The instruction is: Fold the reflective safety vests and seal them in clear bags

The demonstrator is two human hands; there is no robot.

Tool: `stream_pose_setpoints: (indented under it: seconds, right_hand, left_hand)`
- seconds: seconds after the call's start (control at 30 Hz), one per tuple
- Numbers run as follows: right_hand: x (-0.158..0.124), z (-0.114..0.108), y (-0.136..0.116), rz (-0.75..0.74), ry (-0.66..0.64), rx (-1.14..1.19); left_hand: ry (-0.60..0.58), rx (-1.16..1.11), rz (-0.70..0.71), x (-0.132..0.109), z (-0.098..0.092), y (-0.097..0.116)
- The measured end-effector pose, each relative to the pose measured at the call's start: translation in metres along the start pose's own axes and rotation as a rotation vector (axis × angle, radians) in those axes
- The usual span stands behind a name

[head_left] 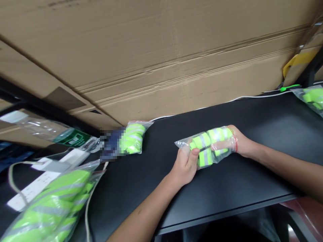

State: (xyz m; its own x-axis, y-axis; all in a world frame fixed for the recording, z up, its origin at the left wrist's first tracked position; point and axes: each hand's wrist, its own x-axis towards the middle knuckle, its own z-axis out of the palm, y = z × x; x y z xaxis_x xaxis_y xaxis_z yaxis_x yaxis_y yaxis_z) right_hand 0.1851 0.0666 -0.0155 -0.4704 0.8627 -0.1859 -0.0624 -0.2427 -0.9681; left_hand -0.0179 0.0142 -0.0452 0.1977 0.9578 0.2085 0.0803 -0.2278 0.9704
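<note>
A clear zip bag (pixel 208 145) of neon yellow-green reflective bands with grey stripes lies across both my hands, above the black table (pixel 234 191). My left hand (pixel 185 166) grips the bag's near end, with the thumb pressed on the plastic. My right hand (pixel 238 143), with a red thread at the wrist, holds the far end. Its fingers show dimly through the plastic, and they may be inside the bag or behind it. The bands partly hide them.
Similar bagged neon items lie on the table at the far edge (pixel 132 139), upper right (pixel 313 97) and lower left (pixel 50 208). A white power strip (pixel 32 190) sits at left. A large cardboard sheet (pixel 161 57) stands behind the table.
</note>
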Motion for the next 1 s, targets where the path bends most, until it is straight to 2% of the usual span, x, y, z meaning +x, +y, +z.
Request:
stream_pose_setpoints:
  seconds: [0.1, 0.23, 0.33, 0.43, 0.53, 0.6, 0.67, 0.73, 0.77, 0.83, 0.9, 1.0]
  right_hand:
    - [-0.002, -0.002, -0.001, -0.012, -0.005, 0.043]
    - [0.0, -0.004, 0.0, -0.025, 0.038, 0.101]
    - [0.004, -0.01, -0.001, -0.04, 0.103, 0.079]
    - [0.007, -0.017, -0.004, -0.033, 0.123, 0.039]
    - [0.011, -0.026, -0.008, 0.001, 0.132, 0.025]
    - [0.014, -0.036, -0.01, -0.008, 0.199, 0.039]
    - [0.019, -0.048, -0.011, -0.032, 0.289, 0.059]
    - [0.023, -0.056, -0.01, -0.025, 0.328, 0.055]
    - [0.024, -0.059, -0.01, 0.0, 0.313, 0.033]
    - [0.025, -0.058, -0.006, 0.069, 0.208, -0.056]
    - [0.024, -0.053, -0.001, 0.089, 0.098, -0.22]
    - [0.022, -0.045, 0.008, -0.026, 0.056, -0.566]
  left_hand:
    - [-0.057, 0.046, 0.018, 0.0, -0.002, 0.006]
    - [0.112, 0.178, -0.035, 0.005, -0.012, 0.014]
    - [0.231, 0.191, -0.102, 0.011, -0.021, 0.016]
    - [0.264, 0.16, -0.18, 0.017, -0.025, 0.016]
    - [0.327, 0.16, -0.195, 0.022, -0.034, 0.015]
    - [0.451, 0.151, -0.192, 0.028, -0.047, 0.015]
    - [0.623, 0.066, -0.171, 0.035, -0.066, 0.019]
    - [0.767, -0.132, -0.116, 0.042, -0.084, 0.025]
    - [0.797, -0.244, -0.101, 0.046, -0.091, 0.027]
    - [0.801, -0.425, -0.121, 0.05, -0.097, 0.031]
    - [0.767, -0.525, -0.194, 0.052, -0.094, 0.03]
    - [0.661, -0.603, -0.298, 0.05, -0.08, 0.022]
